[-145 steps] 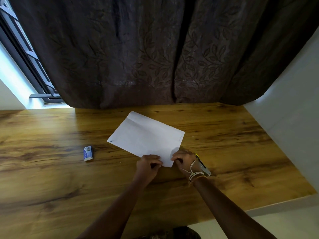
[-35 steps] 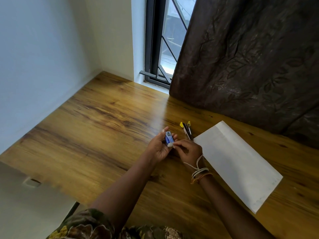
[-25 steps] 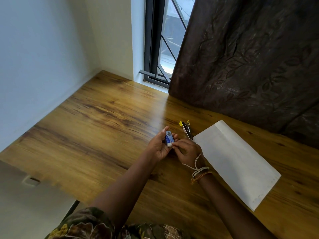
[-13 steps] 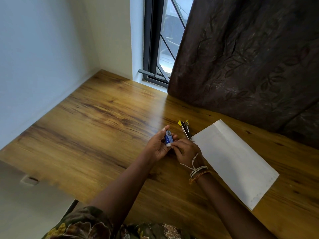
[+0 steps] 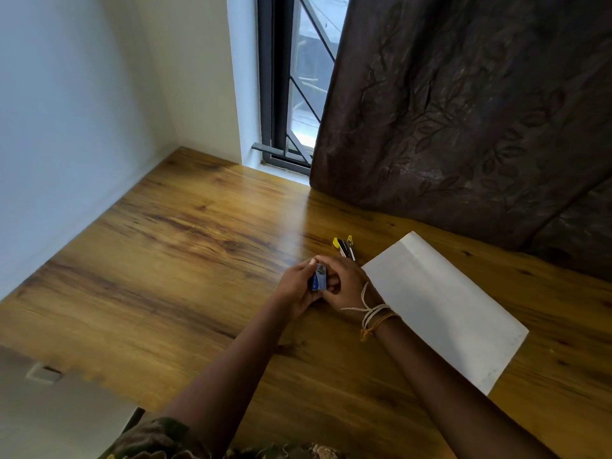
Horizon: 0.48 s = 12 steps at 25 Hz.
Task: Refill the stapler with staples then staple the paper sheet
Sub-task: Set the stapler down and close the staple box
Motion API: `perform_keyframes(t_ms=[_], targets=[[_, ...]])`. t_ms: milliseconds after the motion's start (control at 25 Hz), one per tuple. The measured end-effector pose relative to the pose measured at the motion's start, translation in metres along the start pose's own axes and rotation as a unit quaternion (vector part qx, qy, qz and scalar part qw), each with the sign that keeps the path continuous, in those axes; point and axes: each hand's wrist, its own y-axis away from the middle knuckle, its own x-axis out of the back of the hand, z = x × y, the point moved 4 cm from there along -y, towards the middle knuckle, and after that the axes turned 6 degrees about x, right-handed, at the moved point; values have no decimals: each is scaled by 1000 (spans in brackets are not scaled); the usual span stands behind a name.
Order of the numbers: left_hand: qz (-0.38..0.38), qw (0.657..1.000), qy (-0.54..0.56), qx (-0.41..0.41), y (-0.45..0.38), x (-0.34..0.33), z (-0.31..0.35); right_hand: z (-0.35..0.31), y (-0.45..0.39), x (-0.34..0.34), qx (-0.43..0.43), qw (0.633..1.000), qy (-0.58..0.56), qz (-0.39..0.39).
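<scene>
Stapler: flat on surface, just beyond the two hands, close beside the near-left corner of the paper sheet. Long axis running away from the body, yellow end far, near end hidden behind the right knuckles. Staple box: small, blue, held just short of stapler, long side roughly parallel to it. Left hand fingers clamped on box from left; right hand fingers closed against its right edge. Probably opening box. Right hand nearer stapler, almost touching. Sheet unstapled as far as visible.
</scene>
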Motion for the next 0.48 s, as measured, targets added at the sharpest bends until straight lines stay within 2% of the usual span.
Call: perform_keyframes(t_ms=[80,120,160,240,320,400,480], targets=[[73,993,-84,-39,-4,2,4,5,-6,-1,-23,999,17,-13],[125,979,-142,-80,-4,4,8,6,-12,-1,-41,999,33,-10],[184,951,-212,-132,-2,7,13,7,-18,-1,-56,997,56,-5],[264,866,-352,-239,5,10,19,9,-28,-2,-61,991,118,-9],[235,793,-474,-302,8,10,15,11,-32,-5,-58,984,166,-32],[190,741,-553,-329,8,13,6,15,-25,-5,-60,985,156,-31],[202,709,-579,-349,6,18,2,22,-11,-1,-81,992,96,33]])
